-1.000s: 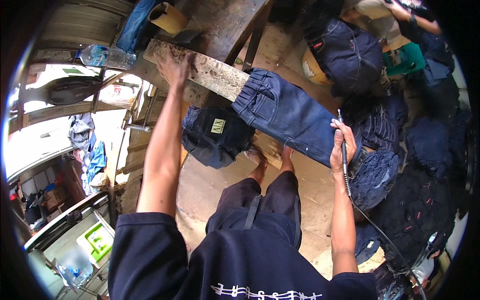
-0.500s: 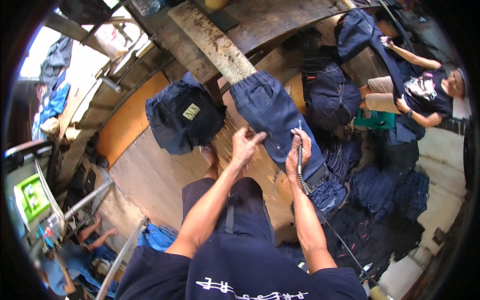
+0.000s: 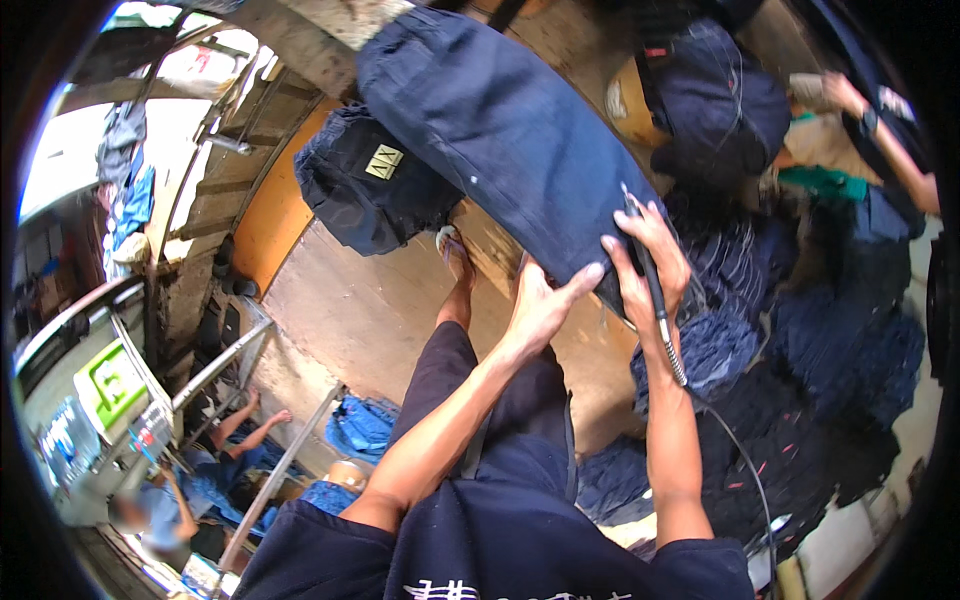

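Dark denim trouser leg (image 3: 500, 130): stretched over a slanted wooden beam (image 3: 300, 45), running from the upper middle of the view down toward both hands. All positions below given relative to this leg.

Left hand (image 3: 540, 305): at the lower end of the leg, palm pressed flat against the cloth edge, fingers spread, nothing enclosed. Right hand (image 3: 650, 265): just right of the left hand, on the same lower end, clenched around a slim pen-like power tool (image 3: 655, 300), tip lying on the denim. Thin cable (image 3: 740, 470) trailing from the tool down along the right forearm.

Second dark denim garment (image 3: 370, 185) with a light label: hanging just left of the leg, touching or overlapping it; exact contact unclear. Heap of dark jeans (image 3: 830, 360): right of and below the leg. Own sandalled foot (image 3: 455, 255): below the leg, on the wooden platform (image 3: 360, 310). Other people: a forearm (image 3: 880, 130) at the far right, another seated figure well below left.

Risks, as judgement:
- Left fingertips close to the tool tip; slip of the tool along the cloth likely to reach the fingers.
- Cloth held only by palm pressure; loss of tension likely to bunch the denim under the tip and mark it unevenly or tear it.
- Cable slack near the jeans heap; snagging likely to jerk the tool off line.
- Stance over a sloped surface; shift of the foot likely to unbalance both hands.
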A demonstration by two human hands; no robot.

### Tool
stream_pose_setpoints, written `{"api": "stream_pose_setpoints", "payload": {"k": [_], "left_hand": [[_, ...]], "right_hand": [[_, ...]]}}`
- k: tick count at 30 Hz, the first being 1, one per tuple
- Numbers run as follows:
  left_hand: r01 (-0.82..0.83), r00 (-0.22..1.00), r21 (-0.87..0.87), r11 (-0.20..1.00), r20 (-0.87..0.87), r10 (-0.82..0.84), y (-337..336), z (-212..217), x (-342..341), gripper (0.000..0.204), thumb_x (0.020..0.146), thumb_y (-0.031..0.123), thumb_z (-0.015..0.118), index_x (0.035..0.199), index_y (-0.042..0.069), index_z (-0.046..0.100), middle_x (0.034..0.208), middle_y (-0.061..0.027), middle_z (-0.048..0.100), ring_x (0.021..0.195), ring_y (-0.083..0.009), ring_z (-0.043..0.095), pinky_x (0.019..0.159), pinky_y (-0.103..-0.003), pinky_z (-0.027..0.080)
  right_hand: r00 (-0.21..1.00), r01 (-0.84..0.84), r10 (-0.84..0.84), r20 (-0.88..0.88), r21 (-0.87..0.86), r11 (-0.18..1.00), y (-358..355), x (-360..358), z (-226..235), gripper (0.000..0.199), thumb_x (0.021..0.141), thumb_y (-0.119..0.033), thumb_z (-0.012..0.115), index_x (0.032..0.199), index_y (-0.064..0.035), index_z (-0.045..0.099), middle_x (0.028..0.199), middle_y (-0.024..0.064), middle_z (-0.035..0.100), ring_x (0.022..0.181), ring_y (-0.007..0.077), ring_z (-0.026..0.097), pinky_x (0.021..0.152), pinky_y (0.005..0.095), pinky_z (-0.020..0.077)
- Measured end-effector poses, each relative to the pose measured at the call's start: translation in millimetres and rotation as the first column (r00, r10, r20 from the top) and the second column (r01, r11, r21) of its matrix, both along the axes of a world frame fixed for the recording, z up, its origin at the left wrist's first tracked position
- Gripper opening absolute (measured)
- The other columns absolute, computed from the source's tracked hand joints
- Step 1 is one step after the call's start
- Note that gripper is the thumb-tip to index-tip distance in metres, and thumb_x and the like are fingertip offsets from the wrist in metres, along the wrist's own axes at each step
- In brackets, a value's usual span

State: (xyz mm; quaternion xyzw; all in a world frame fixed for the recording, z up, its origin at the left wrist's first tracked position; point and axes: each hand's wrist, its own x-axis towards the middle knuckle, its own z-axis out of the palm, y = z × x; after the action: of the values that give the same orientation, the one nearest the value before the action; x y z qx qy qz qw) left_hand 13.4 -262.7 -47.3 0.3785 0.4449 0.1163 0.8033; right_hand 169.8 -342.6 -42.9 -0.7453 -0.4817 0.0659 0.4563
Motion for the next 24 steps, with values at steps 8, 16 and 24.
{"api": "stream_pose_setpoints", "payload": {"k": [8,16,24], "left_hand": [[0.055,0.996,0.19,0.98,-0.079,-0.04,3,-11,-28,0.034,0.09,0.013,0.092,0.114,-0.005,0.075,0.101,-0.0116,0.081,0.09,-0.018,0.078,0.088,-0.033,0.062],[-0.034,0.993,0.219,0.975,-0.105,0.058,-13,-19,-29,0.018,0.093,0.01,0.09,0.099,-0.003,0.078,0.089,-0.0112,0.081,0.075,-0.016,0.075,0.073,-0.031,0.061],[-0.045,0.995,0.256,0.966,-0.079,0.068,-19,-27,-31,0.022,0.094,0.012,0.089,0.104,-0.004,0.077,0.093,-0.011,0.08,0.078,-0.0168,0.075,0.072,-0.031,0.062]], "right_hand": [[0.992,-0.089,0.094,-0.084,0.065,0.994,-30,15,3,0.021,0.098,-0.008,0.078,0.118,-0.0018,0.079,0.113,0.0169,0.081,0.121,0.0372,0.076,0.116,0.0555,0.0527],[0.981,-0.176,0.182,-0.071,0.083,0.981,-56,-6,4,0.021,0.082,-0.003,0.077,0.102,0.0034,0.078,0.102,0.0195,0.081,0.105,0.0365,0.082,0.102,0.0532,0.0647],[0.959,-0.276,0.279,-0.045,0.051,0.96,-56,-5,0,0.022,0.079,-0.003,0.077,0.1,0.0045,0.079,0.095,0.0183,0.081,0.103,0.0362,0.082,0.1,0.053,0.0656]]}}
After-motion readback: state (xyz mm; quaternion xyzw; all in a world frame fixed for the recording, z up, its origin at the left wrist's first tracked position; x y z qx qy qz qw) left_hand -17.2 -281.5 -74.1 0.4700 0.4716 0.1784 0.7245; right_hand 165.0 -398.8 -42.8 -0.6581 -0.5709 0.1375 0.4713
